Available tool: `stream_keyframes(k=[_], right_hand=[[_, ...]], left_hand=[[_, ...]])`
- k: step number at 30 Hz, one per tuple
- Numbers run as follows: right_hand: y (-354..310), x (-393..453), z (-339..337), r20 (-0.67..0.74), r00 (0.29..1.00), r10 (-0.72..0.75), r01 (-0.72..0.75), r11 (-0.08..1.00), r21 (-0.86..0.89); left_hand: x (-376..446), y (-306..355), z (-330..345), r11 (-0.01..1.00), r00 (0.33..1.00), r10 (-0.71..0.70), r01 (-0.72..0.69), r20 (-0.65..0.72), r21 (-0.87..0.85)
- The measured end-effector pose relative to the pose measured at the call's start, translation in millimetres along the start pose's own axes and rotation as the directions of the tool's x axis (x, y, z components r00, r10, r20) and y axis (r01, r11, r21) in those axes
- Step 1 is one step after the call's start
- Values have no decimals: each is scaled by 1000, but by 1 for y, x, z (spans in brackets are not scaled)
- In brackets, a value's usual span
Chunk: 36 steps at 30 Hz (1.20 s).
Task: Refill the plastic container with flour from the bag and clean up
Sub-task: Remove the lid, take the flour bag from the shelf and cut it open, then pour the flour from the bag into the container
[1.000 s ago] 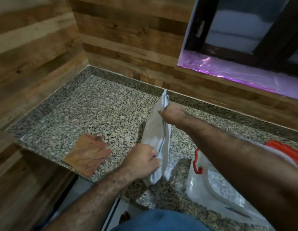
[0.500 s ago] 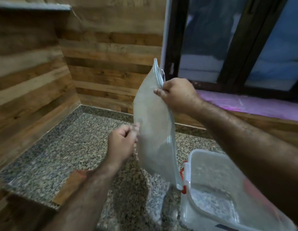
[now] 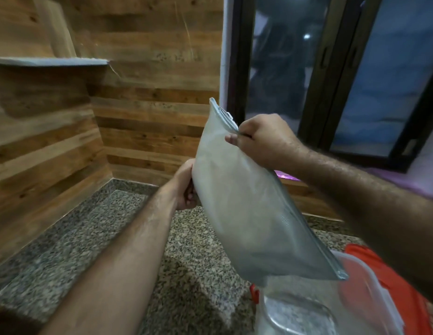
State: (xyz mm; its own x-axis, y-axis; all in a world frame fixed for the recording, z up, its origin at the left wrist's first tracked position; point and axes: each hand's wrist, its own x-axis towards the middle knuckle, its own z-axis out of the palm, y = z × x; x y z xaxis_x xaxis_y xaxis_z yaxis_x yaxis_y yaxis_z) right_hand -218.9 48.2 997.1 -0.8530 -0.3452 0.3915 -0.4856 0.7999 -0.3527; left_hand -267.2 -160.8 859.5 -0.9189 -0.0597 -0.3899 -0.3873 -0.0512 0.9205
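A grey translucent zip bag of flour (image 3: 247, 209) hangs in the air, tilted, its lower corner over the clear plastic container (image 3: 295, 313) at the bottom right. My right hand (image 3: 261, 141) pinches the zipper edge near the bag's top. My left hand (image 3: 186, 187) grips the bag's left edge from behind; its fingers are partly hidden by the bag. The container stands open on the granite counter (image 3: 94, 238), with red latches (image 3: 254, 292) and a red-edged lid (image 3: 370, 274) beside it, blurred.
Wood-panelled walls close the counter's left and back sides. A small shelf (image 3: 48, 61) sticks out of the left wall above the counter. A dark-framed window (image 3: 331, 76) with a purple sill fills the upper right.
Both hands lifted the bag off the counter and raised it over the container. My left hand moved from pinching the bag's front to gripping its left edge. The view tilted upward.
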Motion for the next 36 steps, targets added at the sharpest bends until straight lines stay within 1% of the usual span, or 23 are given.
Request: stream_keyframes(k=[5,8,10,13,15,20,23,26,29,33,36], right_hand=[[5,-14,-13,-21,1000,-10,12,997,77],[14,-24,-19,-49,999,-11,19,987,157],[25,-29,-22,-72,997,-1,15,979,202],[41,-36,-20,-114,993,24,-1,980,198],[55,-44,-16,-142,990,18,10,981,195],[91,-56,-2,-138,988,72,-26,950,311],[112,-62,0,-159,983,96,-40,945,323],[132,-71,1,-125,984,125,-75,935,347],[150,-82,2,-74,984,160,-119,913,390],[168,-98,11,-60,981,186,-146,903,404],[178,-109,14,-32,981,191,-156,877,455]], left_hand=[[-2,4,1,998,995,67,-67,-70,3],[-2,8,0,987,987,135,-141,-83,-80],[-9,12,3,962,977,183,-200,-105,-183],[-23,24,9,925,956,242,-279,-165,-259],[-33,31,17,906,931,290,-341,-221,-251],[-48,42,36,849,844,386,-483,-372,-213],[-52,43,49,824,803,430,-536,-411,-185],[-58,43,66,806,778,452,-566,-436,-175],[-66,42,81,801,770,458,-574,-444,-169],[-77,38,96,815,768,489,-571,-415,-96],[-86,38,108,814,761,521,-579,-386,-41]])
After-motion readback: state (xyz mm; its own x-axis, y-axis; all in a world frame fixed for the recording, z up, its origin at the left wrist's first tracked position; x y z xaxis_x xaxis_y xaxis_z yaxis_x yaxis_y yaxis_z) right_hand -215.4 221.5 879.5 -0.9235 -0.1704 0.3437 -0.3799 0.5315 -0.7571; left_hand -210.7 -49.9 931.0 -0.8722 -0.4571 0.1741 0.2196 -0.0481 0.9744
